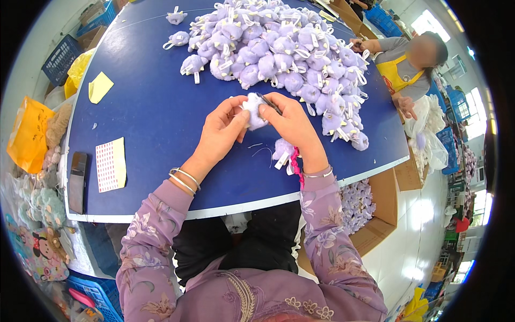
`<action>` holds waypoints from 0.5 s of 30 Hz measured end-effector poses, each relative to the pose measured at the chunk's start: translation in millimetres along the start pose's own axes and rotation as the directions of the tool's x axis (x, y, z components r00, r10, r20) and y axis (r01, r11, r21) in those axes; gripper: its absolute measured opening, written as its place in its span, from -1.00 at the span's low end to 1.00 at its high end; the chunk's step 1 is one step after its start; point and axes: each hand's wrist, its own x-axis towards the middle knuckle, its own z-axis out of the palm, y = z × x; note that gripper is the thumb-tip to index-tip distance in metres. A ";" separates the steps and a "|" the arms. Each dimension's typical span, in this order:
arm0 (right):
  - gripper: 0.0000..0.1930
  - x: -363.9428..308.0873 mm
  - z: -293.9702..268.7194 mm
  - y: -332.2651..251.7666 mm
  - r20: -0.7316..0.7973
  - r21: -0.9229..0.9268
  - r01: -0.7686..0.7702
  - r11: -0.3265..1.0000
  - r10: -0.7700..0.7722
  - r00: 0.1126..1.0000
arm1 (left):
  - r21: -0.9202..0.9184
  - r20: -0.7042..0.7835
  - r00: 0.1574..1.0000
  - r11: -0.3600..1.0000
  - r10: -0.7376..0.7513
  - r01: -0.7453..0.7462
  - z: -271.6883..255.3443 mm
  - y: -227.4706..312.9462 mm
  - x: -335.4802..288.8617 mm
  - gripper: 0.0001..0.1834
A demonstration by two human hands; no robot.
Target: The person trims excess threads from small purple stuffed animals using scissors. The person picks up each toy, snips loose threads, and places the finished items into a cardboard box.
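Note:
Between my two hands, above the blue table [161,123], is a small lilac plush toy [256,111]. My left hand [222,126] is closed on its left side, thumb pressed to the fluff. On the other side my right hand [287,115] grips the toy's edge, and a thin dark tool [270,103] lies along its fingers; the tool's tip is hidden. Close to my right wrist, which has a pink band and a bangle, rests another lilac plush toy [282,148] with a white tag. A large pile of the same plush toys [279,51] spreads beyond my hands.
A sticker sheet [110,165], a dark phone [78,182] and a yellow paper [100,87] lie on the left. A cardboard box [383,209] holding more toys stands below the table's right edge. Across the right corner sits a person in a yellow apron [399,75].

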 end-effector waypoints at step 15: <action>0.05 -33.0 -97.9 1.8 -0.125 0.860 0.414 0.297 -0.666 0.736 | 0.234 -0.076 0.988 0.966 0.135 -0.114 -6.0 10.0 0.0 -0.63</action>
